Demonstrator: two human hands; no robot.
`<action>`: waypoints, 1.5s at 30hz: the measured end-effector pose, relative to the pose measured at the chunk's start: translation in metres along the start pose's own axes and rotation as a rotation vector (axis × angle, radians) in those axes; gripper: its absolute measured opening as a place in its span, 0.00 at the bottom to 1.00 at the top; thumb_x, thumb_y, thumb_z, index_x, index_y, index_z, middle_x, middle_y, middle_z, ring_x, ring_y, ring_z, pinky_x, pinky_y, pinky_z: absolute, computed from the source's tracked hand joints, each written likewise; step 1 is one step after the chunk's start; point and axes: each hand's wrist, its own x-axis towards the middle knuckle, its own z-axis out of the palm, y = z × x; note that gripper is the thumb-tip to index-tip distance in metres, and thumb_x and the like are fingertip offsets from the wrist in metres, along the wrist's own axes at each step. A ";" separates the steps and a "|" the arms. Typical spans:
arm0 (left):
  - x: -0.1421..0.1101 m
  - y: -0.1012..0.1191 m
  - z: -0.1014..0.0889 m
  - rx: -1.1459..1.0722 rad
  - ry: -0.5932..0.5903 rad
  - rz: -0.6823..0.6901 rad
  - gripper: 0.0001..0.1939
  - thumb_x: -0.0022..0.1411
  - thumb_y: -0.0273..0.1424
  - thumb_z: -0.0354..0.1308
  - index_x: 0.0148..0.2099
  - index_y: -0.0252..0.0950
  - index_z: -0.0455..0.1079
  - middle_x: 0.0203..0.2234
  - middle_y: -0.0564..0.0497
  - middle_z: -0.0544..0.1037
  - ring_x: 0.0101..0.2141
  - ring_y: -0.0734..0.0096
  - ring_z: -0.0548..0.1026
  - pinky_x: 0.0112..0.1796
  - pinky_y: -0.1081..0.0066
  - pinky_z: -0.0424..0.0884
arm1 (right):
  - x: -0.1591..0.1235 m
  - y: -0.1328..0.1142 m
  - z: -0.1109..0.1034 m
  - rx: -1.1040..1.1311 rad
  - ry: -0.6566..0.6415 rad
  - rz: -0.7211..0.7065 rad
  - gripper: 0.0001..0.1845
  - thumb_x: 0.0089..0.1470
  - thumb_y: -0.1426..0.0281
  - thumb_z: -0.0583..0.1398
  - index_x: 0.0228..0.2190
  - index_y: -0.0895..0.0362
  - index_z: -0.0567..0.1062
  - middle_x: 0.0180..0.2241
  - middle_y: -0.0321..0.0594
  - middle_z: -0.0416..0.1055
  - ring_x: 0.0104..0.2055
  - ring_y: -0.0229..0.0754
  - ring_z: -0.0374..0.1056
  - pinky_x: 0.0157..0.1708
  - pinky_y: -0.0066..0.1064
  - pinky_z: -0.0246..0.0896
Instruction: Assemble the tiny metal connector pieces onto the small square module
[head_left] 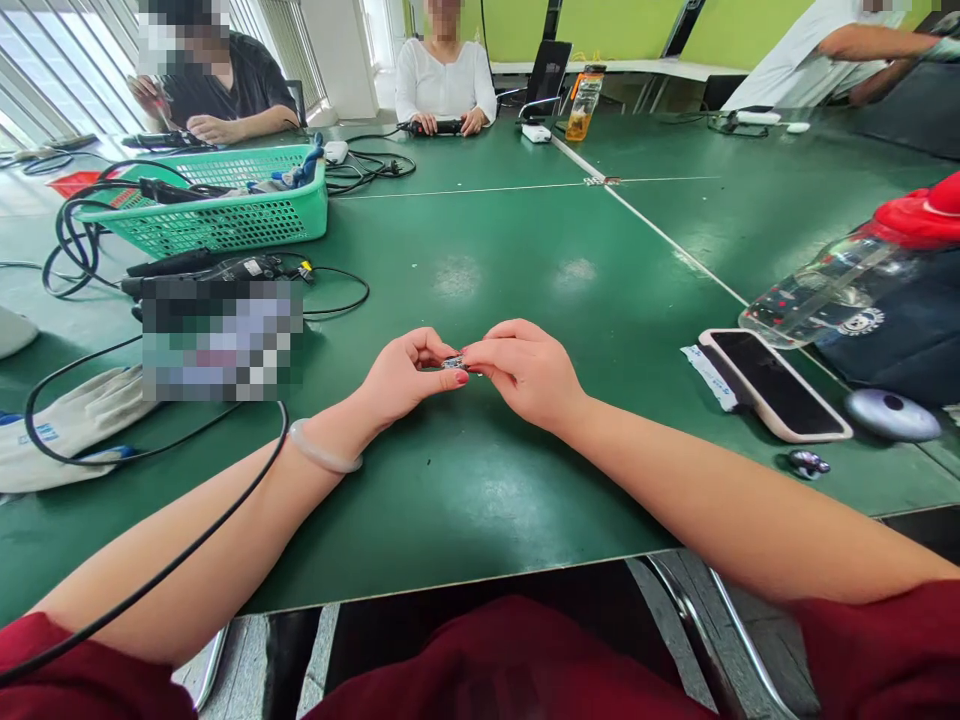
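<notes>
Just above the middle of the green table (480,490), a small metallic part (454,363) sits between my two hands; its exact kind is too small to make out. My left hand (411,375) pinches it between thumb and fingers from the left. From the right, the fingertips of my right hand (529,370) press together at its other end, partly hiding it. A pale bangle (324,450) circles my left wrist.
Left are a green basket (225,225) of cables and tools, a black corded tool (217,275) and white gloves (82,425). A black cable crosses my left forearm. Right lie a phone (780,385), mouse (892,415) and red-lidded bottle (832,285). Other people are across the table.
</notes>
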 end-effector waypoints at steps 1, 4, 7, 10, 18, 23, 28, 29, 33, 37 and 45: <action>0.000 0.001 0.000 -0.009 0.000 -0.001 0.20 0.37 0.33 0.73 0.28 0.35 0.65 0.25 0.53 0.77 0.28 0.75 0.74 0.33 0.71 0.70 | 0.000 0.000 -0.001 0.010 0.005 -0.009 0.11 0.60 0.70 0.56 0.34 0.52 0.80 0.35 0.37 0.78 0.40 0.40 0.68 0.41 0.34 0.68; 0.000 0.002 0.000 -0.011 0.003 -0.021 0.21 0.36 0.33 0.74 0.27 0.35 0.65 0.26 0.53 0.78 0.27 0.75 0.73 0.33 0.71 0.70 | 0.001 0.001 -0.003 0.023 -0.015 -0.003 0.11 0.60 0.68 0.56 0.35 0.51 0.80 0.38 0.37 0.78 0.40 0.41 0.68 0.43 0.36 0.67; 0.001 0.002 0.000 0.044 0.029 -0.065 0.21 0.37 0.34 0.74 0.28 0.34 0.65 0.26 0.53 0.78 0.27 0.74 0.74 0.32 0.71 0.70 | 0.001 0.005 -0.005 -0.014 -0.087 0.107 0.12 0.60 0.70 0.56 0.39 0.52 0.80 0.39 0.37 0.78 0.41 0.42 0.68 0.44 0.38 0.65; 0.002 0.001 0.000 0.131 0.070 -0.100 0.20 0.38 0.34 0.73 0.30 0.34 0.66 0.25 0.52 0.78 0.27 0.73 0.74 0.31 0.71 0.69 | 0.000 0.013 -0.004 -0.089 -0.212 0.260 0.10 0.57 0.72 0.58 0.38 0.54 0.79 0.38 0.39 0.78 0.42 0.44 0.67 0.45 0.40 0.63; 0.002 -0.001 -0.001 0.246 0.065 -0.112 0.20 0.39 0.35 0.72 0.32 0.35 0.67 0.26 0.52 0.78 0.26 0.72 0.74 0.30 0.70 0.68 | -0.001 0.025 0.006 -0.126 -0.390 0.365 0.04 0.54 0.71 0.61 0.28 0.56 0.77 0.32 0.40 0.74 0.38 0.43 0.64 0.41 0.37 0.60; 0.003 -0.004 -0.004 0.324 0.040 -0.090 0.19 0.42 0.36 0.71 0.33 0.35 0.67 0.26 0.52 0.77 0.25 0.73 0.72 0.28 0.71 0.65 | 0.000 0.025 0.009 -0.135 -0.406 0.351 0.07 0.56 0.73 0.58 0.27 0.57 0.75 0.31 0.40 0.72 0.37 0.42 0.63 0.39 0.34 0.58; 0.003 -0.005 -0.004 0.357 0.028 -0.074 0.19 0.42 0.36 0.70 0.34 0.35 0.68 0.27 0.52 0.77 0.26 0.73 0.73 0.30 0.70 0.67 | 0.001 0.024 0.008 -0.150 -0.383 0.346 0.08 0.55 0.78 0.54 0.27 0.57 0.71 0.31 0.41 0.69 0.36 0.42 0.62 0.37 0.33 0.56; 0.002 -0.005 -0.004 0.365 0.026 -0.078 0.19 0.42 0.36 0.70 0.34 0.35 0.68 0.27 0.52 0.77 0.27 0.72 0.73 0.30 0.70 0.67 | 0.001 0.023 0.006 -0.152 -0.395 0.357 0.08 0.54 0.78 0.54 0.26 0.57 0.70 0.31 0.41 0.69 0.36 0.41 0.62 0.36 0.32 0.56; 0.001 -0.005 -0.004 0.394 0.011 -0.075 0.19 0.42 0.36 0.70 0.34 0.35 0.68 0.28 0.51 0.78 0.28 0.71 0.74 0.31 0.69 0.68 | 0.002 0.025 -0.003 -0.128 -0.540 0.412 0.08 0.55 0.76 0.55 0.24 0.57 0.67 0.30 0.39 0.67 0.32 0.39 0.61 0.32 0.31 0.53; 0.001 -0.005 -0.004 0.412 -0.016 -0.055 0.18 0.43 0.35 0.70 0.34 0.35 0.67 0.30 0.50 0.79 0.30 0.70 0.75 0.33 0.68 0.69 | 0.004 0.022 -0.011 -0.090 -0.458 0.413 0.09 0.54 0.77 0.54 0.24 0.57 0.67 0.30 0.38 0.67 0.31 0.38 0.61 0.32 0.30 0.54; -0.002 -0.001 0.001 0.376 -0.065 -0.043 0.18 0.42 0.33 0.70 0.31 0.36 0.65 0.29 0.52 0.77 0.30 0.70 0.74 0.35 0.67 0.70 | 0.004 -0.006 -0.002 0.019 -0.245 0.259 0.07 0.56 0.76 0.53 0.29 0.56 0.68 0.32 0.40 0.67 0.33 0.39 0.62 0.34 0.31 0.57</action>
